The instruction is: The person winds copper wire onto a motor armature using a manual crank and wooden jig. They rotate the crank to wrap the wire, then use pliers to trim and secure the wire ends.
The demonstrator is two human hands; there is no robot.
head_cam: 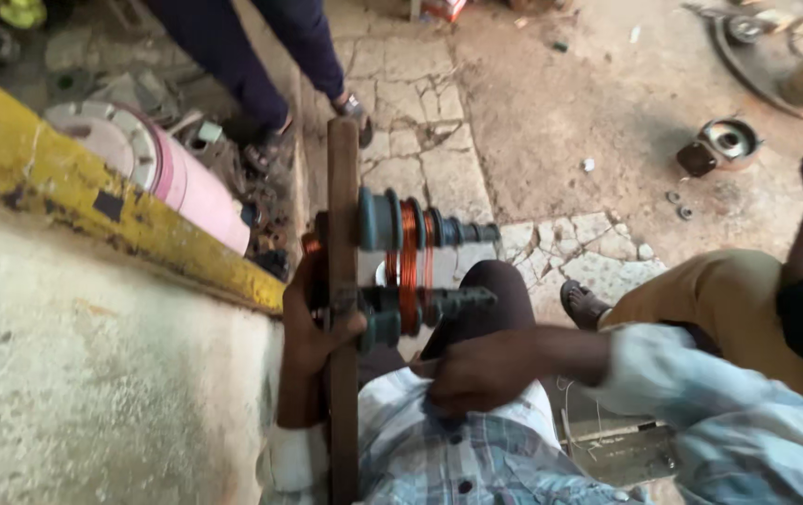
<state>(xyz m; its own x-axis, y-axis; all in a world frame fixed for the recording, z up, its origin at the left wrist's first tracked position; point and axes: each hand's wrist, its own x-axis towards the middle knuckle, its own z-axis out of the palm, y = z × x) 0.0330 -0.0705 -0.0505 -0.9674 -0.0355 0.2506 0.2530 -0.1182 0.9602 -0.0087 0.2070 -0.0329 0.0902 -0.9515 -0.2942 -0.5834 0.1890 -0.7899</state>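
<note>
A coil winder stands in front of me: a brown wooden bar [343, 187] carries two grey stepped formers [378, 220] wound with copper wire [408, 266]. My left hand [313, 327] grips the wooden bar just below the formers, with the thumb over the front. My right hand [476, 369] rests against my lap and plaid shirt, to the right of the bar. Its fingers curl around a dark narrow object [439, 339] that I cannot identify.
A yellow-edged concrete slab [65, 187] lies to the left, with a pink cylinder [191, 187] beyond it. One person in dark trousers [261, 56] and sandals stands ahead. Another in tan trousers [729, 299] sits at the right. A round metal part [727, 140] lies on the cracked floor.
</note>
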